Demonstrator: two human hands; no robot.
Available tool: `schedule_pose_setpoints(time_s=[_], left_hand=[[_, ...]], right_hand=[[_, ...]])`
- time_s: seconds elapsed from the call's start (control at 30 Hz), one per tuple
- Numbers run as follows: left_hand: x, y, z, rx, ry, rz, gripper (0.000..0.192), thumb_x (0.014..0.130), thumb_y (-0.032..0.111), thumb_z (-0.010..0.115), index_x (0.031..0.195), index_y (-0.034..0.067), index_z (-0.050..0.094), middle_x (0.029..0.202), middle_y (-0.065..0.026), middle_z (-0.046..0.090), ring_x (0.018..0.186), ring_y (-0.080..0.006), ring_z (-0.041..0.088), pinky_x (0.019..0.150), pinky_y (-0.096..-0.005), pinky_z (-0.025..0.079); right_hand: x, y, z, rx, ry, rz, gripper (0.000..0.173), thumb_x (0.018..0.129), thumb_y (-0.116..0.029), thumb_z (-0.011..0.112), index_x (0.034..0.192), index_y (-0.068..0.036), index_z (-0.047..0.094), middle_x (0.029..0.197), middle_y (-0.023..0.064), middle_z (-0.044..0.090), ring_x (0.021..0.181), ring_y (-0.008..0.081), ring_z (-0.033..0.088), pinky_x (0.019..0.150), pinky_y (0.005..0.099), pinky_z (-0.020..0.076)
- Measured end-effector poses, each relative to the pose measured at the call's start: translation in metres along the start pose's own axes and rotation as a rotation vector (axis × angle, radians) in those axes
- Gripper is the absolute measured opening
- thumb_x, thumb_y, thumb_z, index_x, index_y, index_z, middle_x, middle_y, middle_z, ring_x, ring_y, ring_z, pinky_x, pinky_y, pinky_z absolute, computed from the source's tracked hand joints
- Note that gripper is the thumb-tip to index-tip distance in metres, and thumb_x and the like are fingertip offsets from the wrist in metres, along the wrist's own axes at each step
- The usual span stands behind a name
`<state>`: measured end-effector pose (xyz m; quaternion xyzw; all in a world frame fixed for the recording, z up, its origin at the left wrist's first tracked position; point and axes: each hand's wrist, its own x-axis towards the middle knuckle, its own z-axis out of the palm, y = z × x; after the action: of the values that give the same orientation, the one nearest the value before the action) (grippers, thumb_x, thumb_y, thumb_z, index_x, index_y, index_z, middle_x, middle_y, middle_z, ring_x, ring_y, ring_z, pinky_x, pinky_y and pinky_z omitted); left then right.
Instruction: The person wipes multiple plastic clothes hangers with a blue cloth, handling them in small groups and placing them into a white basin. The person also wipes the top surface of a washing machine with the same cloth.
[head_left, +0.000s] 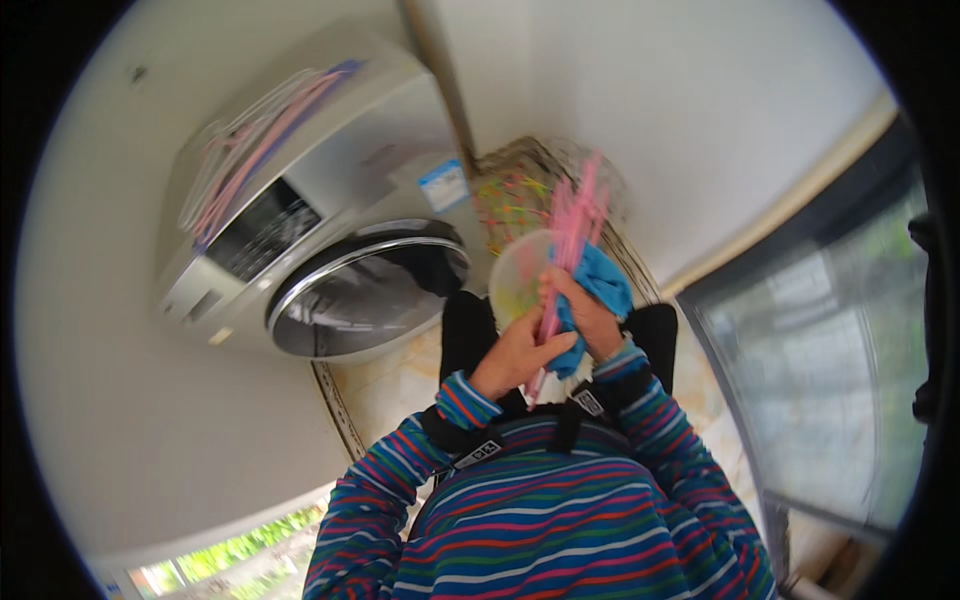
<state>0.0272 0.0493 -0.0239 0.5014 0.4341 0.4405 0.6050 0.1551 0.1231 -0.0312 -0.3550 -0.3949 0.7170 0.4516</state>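
Observation:
A bundle of pink clothes hangers (571, 225) stands out in front of my body, its upper end blurred. My left hand (517, 351) grips the lower part of the bundle, thumb lying across it. Just above and to the right, my right hand (589, 311) is closed around the same hangers, together with a crumpled blue cloth (606, 279). Folds of the cloth hang on both sides of that hand. Behind the hands is a pale translucent round container (514, 274), partly covered by the hangers; what it holds is unclear.
At the left stands a silver front-loading washing machine (390, 161) with a round glass door (367, 296). White, pink and purple hangers (262, 146) lie on its top. Colourful netting (514, 202) sits in the corner by the wall. A dark-framed glass panel (810, 345) rises at the right.

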Motion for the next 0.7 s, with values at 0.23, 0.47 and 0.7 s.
schedule_pose_setpoints(time_s=[0.23,0.47,0.7], left_hand=[[-0.007,0.001,0.005,-0.053,0.04,-0.063,0.035,0.087,0.013,0.06,0.117,-0.002,0.048,0.091,-0.0035,0.058,0.077,-0.0082,0.053,0.069,-0.0241,0.046],[-0.018,0.015,-0.017,0.034,-0.009,-0.189,0.035,0.089,0.015,0.058,0.119,-0.002,0.049,0.092,-0.0021,0.058,0.08,-0.0061,0.052,0.07,-0.0219,0.045],[-0.033,0.012,-0.039,0.229,-0.028,-0.176,0.026,0.088,0.012,0.059,0.109,-0.001,0.052,0.083,-0.001,0.057,0.067,-0.0045,0.05,0.058,-0.0203,0.043]], right_hand=[[-0.003,-0.015,0.006,0.018,-0.121,-0.058,0.023,0.089,-0.013,0.059,0.109,-0.002,0.057,0.095,0.0071,0.064,0.081,0.0146,0.063,0.073,0.0284,0.0524],[-0.008,-0.022,-0.019,-0.491,-0.092,-0.235,0.019,0.086,-0.021,0.064,0.091,-0.004,0.059,0.084,0.0049,0.061,0.071,0.0149,0.057,0.063,0.0299,0.0464],[-0.018,0.01,-0.029,-0.652,-0.254,-0.496,0.021,0.085,-0.025,0.06,0.078,-0.005,0.057,0.072,0.0104,0.054,0.066,0.0247,0.052,0.059,0.0356,0.0409]])
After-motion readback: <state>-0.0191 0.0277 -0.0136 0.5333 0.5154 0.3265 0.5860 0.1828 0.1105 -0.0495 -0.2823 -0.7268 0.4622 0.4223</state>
